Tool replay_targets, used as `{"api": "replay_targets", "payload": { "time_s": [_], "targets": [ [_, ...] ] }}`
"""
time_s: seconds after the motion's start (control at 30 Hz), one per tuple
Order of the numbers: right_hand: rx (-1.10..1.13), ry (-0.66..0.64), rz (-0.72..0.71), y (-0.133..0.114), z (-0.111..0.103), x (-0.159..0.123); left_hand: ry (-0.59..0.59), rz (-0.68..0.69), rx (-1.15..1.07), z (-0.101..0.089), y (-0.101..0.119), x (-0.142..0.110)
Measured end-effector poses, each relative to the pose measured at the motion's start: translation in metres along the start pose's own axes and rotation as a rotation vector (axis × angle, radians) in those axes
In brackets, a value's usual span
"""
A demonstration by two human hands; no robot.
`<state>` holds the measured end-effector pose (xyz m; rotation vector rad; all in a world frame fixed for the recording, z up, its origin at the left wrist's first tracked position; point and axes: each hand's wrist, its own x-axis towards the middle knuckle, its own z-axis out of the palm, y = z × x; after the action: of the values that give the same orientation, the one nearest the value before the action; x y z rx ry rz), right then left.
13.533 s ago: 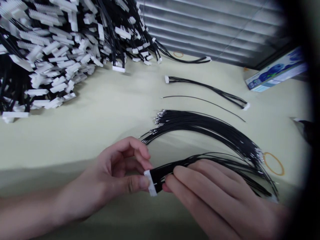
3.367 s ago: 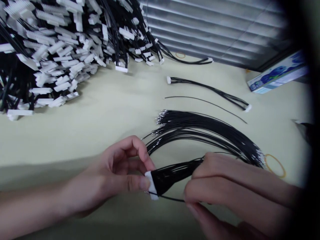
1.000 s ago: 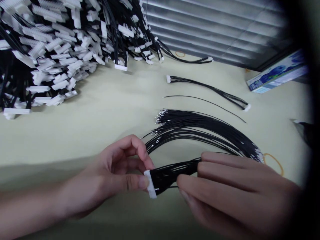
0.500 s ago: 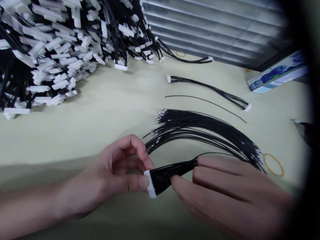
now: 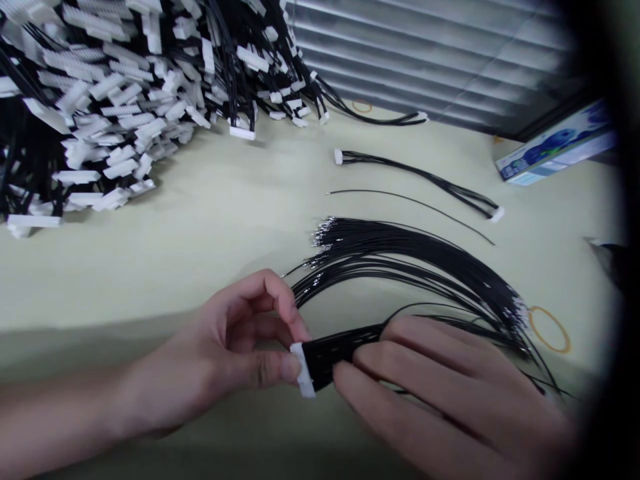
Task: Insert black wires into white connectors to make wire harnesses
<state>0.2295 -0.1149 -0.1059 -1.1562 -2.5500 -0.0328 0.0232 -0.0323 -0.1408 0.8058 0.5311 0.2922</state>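
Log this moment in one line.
left hand: holding white connector; right hand: touching black wires, grip hidden; loose wire bundle: on table

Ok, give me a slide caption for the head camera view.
Left fingers pinch a rectangular white plastic connector as right fingers hold its thin black wires.

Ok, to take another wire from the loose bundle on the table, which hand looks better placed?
Probably the right hand: it lies over the gathered wires, with the loose bundle just beyond. The left hand pinches the white connector, so reaching with it would likely mean letting go.
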Motion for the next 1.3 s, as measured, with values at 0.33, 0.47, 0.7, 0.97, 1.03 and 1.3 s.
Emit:
{"api": "replay_targets", "payload": {
  "time_s": [0.33,0.47,0.7,0.97,1.03,1.3],
  "targets": [
    [0.078,0.083,0.049,-0.005,0.009,0.004,0.022,-0.007,0.023,0.001,0.002,-0.001],
    [-0.013,0.086,0.087,-0.010,0.007,0.006,0.036,-0.027,0.025,0.002,0.005,-0.002],
    [-0.095,0.042,0.036,-0.011,0.022,0.009,-0.031,-0.003,0.003,0.004,0.003,-0.006],
    [-0.171,0.046,0.034,-0.006,0.014,0.010,0.102,0.019,0.185,0.026,0.024,-0.013],
    [-0.178,0.081,0.051,-0.005,0.006,0.010,0.130,0.082,0.213,0.031,0.031,-0.016],
    [-0.319,0.099,0.102,0.000,-0.021,-0.014,0.107,0.095,0.305,0.044,0.063,-0.029]
  ]
}}
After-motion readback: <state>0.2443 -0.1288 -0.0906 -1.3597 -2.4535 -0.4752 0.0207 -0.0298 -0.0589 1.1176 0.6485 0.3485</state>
